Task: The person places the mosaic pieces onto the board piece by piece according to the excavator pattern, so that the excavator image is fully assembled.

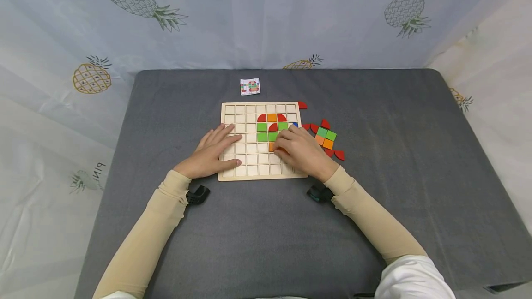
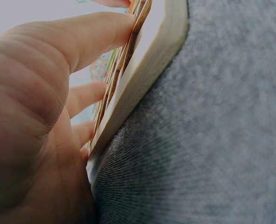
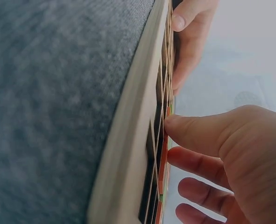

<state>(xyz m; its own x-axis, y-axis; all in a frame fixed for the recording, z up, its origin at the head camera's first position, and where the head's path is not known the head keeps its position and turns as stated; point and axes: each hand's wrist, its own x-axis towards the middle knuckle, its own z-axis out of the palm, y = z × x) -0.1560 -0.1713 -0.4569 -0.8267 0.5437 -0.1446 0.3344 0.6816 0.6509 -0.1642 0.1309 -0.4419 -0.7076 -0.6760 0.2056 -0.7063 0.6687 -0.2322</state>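
Observation:
A wooden grid board point(image 1: 251, 158) lies on the table. My left hand point(image 1: 210, 150) rests on its left side with the fingers spread; in the left wrist view the thumb point(image 2: 100, 30) touches the grid beside the rim. Over the right half of the board is my right hand point(image 1: 303, 152), fingers bent, next to an orange square tile point(image 1: 272, 146). The right wrist view has its thumb tip and forefinger at an orange-red strip point(image 3: 163, 161) in the grid; whether they pinch it is unclear. Green tiles point(image 1: 262, 136), red quarter-circles point(image 1: 261, 118) and another orange tile point(image 1: 272, 117) fill cells.
Right of the board lie loose green tiles point(image 1: 331, 135), orange tiles point(image 1: 328, 144) and several red quarter-circles point(image 1: 339, 155). One red quarter-circle point(image 1: 302, 104) touches the board's top right corner. A small pattern card point(image 1: 250, 86) lies beyond the board on the grey table point(image 1: 183, 96).

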